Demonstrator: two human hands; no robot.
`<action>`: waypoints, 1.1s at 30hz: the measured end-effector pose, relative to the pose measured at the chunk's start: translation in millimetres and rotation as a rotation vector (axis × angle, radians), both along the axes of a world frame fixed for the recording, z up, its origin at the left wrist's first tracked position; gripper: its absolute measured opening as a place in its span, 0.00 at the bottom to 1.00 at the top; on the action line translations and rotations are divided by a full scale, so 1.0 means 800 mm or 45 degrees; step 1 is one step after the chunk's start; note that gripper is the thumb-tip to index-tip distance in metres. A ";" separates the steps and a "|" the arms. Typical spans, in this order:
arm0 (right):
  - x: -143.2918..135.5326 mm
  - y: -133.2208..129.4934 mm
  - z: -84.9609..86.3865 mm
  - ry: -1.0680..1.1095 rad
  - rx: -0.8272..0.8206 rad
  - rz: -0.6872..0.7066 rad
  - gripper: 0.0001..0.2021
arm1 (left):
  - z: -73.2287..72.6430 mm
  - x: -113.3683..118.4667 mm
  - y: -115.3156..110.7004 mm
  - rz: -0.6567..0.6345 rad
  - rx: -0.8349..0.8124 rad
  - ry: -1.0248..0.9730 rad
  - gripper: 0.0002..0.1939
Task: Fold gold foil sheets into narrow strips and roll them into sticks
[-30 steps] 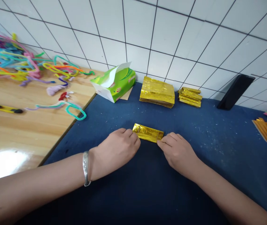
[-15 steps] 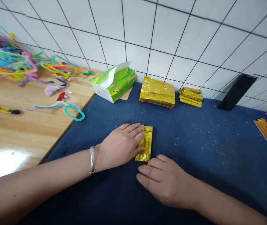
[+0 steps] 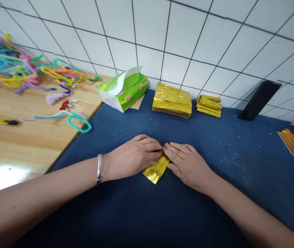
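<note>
Just nearer the wearer than the thick stack of flat, shiny gold foil sheets (image 3: 172, 99), a narrow, creased gold foil strip (image 3: 157, 170) lies aslant on the dark blue covering of the bench (image 3: 175, 213). Both hands are laid palm down over its far part, fingers nearly straight rather than clenched: the left hand (image 3: 133, 156) covers one side, the right hand (image 3: 188, 165) the other, their fingertips almost meeting. Whether either pinches an edge underneath, I cannot tell.

As for progress, the strip seems partly worked: long creases run along it and its near end lies flat and exposed, while its far end is mostly hidden. Right beside the stack, on its right, a small pile of narrow folded gold foil pieces (image 3: 209, 106) looks further along; the stack's own sheets appear broad and unfolded. Left of the stack stands a green and white soft tissue pack (image 3: 131, 88); well to its right, a slim black rectangular object (image 3: 260, 100) leans against the tiled wall (image 3: 188, 31)
</note>
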State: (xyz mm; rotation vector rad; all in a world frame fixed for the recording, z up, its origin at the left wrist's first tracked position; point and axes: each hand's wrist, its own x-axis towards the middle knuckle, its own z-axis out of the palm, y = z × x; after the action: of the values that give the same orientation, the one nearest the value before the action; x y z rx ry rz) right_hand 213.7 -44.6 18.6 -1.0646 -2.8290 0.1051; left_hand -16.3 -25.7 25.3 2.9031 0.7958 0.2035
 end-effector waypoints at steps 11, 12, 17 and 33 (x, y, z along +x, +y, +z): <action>0.001 0.001 0.003 -0.020 -0.001 -0.042 0.19 | 0.033 0.006 -0.054 0.058 0.101 0.328 0.07; 0.001 0.002 0.002 -0.024 -0.005 -0.046 0.19 | 0.032 0.007 -0.056 0.075 0.112 0.333 0.07; 0.003 0.006 0.000 -0.024 0.000 -0.105 0.20 | 0.025 0.009 -0.051 0.127 0.108 0.272 0.08; 0.006 0.000 0.004 0.122 0.032 -0.145 0.17 | 0.004 -0.012 0.003 0.131 0.259 0.131 0.19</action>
State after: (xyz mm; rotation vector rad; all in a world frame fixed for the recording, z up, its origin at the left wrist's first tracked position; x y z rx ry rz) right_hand 218.1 -44.9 21.7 -1.1796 -2.6713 0.1066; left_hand -25.8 -23.2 28.7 3.0862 0.9976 0.1540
